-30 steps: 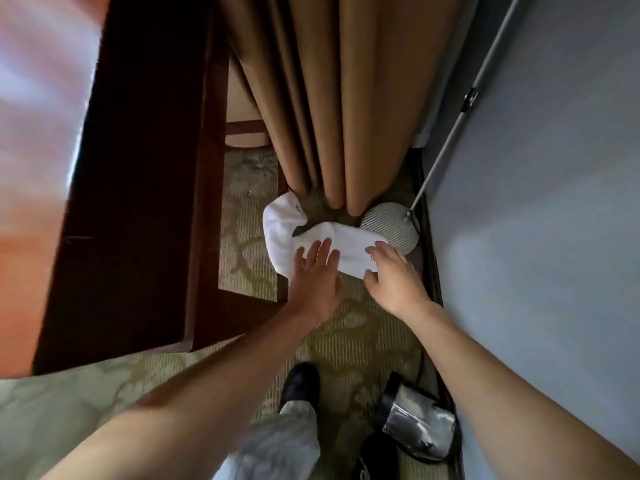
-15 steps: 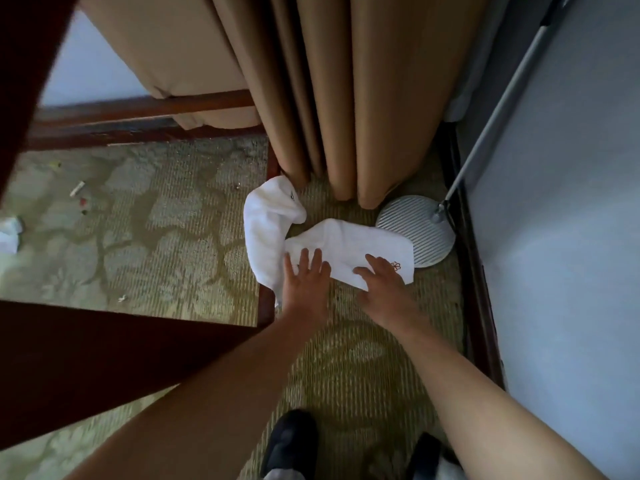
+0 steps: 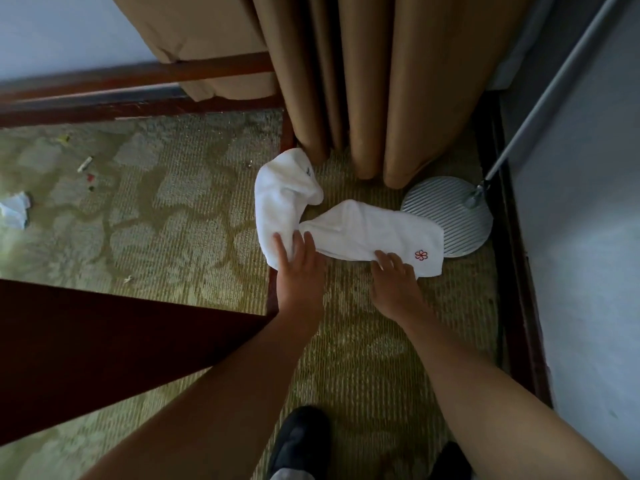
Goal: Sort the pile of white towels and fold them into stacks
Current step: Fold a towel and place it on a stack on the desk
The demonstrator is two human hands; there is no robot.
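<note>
Early going here. One white towel [image 3: 363, 230] lies rumpled on the carpet [image 3: 173, 209], bent like an elbow. One end runs up toward the curtain [image 3: 363, 81], and the other, marked with a small red flower [image 3: 421, 255], touches the round lamp base [image 3: 450, 216].

No fold is made, no stack is in view, and no other towels show, so nearly the whole job looks to lie ahead.

The left hand [image 3: 298, 268] rests on the bend of the cloth, fingers straight and spread, gripping nothing. The right hand [image 3: 394, 278] has its fingers bent over the near edge, though whether it actually pinches the cloth cannot be told.

It's a tight corner. The curtain folds hang just behind the towel, and the lamp pole [image 3: 554, 81] slants up along the wall [image 3: 588, 271]. A dark wooden panel [image 3: 104, 341] crowds in from the left. Paper scraps [image 3: 14, 209] litter the carpet beyond it, and a black shoe [image 3: 298, 438] is planted close below.
</note>
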